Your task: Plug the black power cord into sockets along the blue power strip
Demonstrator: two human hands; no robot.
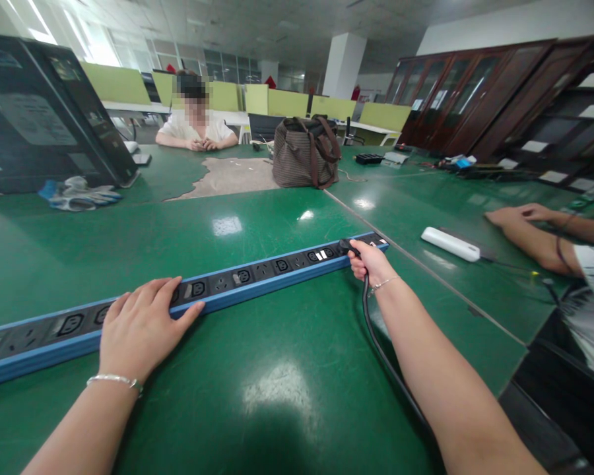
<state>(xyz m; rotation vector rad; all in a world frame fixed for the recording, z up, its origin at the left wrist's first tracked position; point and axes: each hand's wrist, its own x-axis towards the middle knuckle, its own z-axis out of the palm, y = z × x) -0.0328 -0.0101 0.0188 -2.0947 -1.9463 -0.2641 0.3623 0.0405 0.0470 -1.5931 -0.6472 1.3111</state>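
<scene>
A long blue power strip (262, 280) with black sockets runs across the green table (218, 409), its far end toward the right. My left hand (143, 320) lies over the strip at the left, fingers spread across its top and the thumb along its near edge. Near the strip's right end, my right hand (369, 262) is closed on a black plug (345, 247), which sits at a socket there. Whether it is fully seated cannot be made out. A black cable (383, 353) hangs from my right hand toward the table's near edge.
Beyond the strip stands a brown bag (304, 155). Gloves (79, 194) lie beside a large black case (44, 119) at the left. A white power strip (450, 244) is at the right, near another person's arms (529, 231). Another person (198, 125) sits opposite.
</scene>
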